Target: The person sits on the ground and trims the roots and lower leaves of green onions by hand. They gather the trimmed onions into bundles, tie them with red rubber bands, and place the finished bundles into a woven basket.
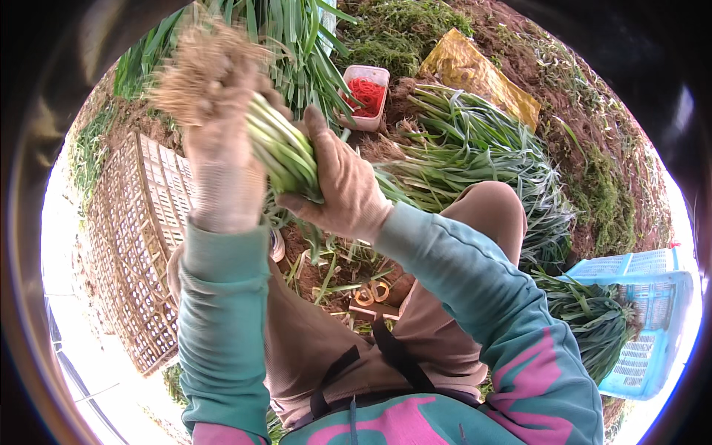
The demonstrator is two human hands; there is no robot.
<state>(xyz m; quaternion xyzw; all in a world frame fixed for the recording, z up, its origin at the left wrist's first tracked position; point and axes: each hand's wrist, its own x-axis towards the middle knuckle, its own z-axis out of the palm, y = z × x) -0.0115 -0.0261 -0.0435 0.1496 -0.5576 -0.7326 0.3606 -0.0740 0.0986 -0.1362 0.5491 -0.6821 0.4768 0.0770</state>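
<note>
Both my hands wear soiled knit gloves and are raised ahead of me around a bunch of leafy green plants with pale stalks [281,142], perhaps green garlic. My left hand [225,144] is blurred at the root end, close to the shaggy brown roots; its fingers are mostly hidden behind them. My right hand [339,183] holds the stalks from the right, its thumb and fingers around them. Beyond it stands a white plastic tub [367,123] with red rubber bands [366,95]. A pile of similar plants [467,150] lies to the right.
A yellow plastic sheet [481,78] lies beyond the pile. At left stands a brown plastic crate [139,222]; at right, a blue crate [651,322] with more plants. Scissors with yellowish handles [371,293] lie between my legs. More green leaves [300,55] are at the top.
</note>
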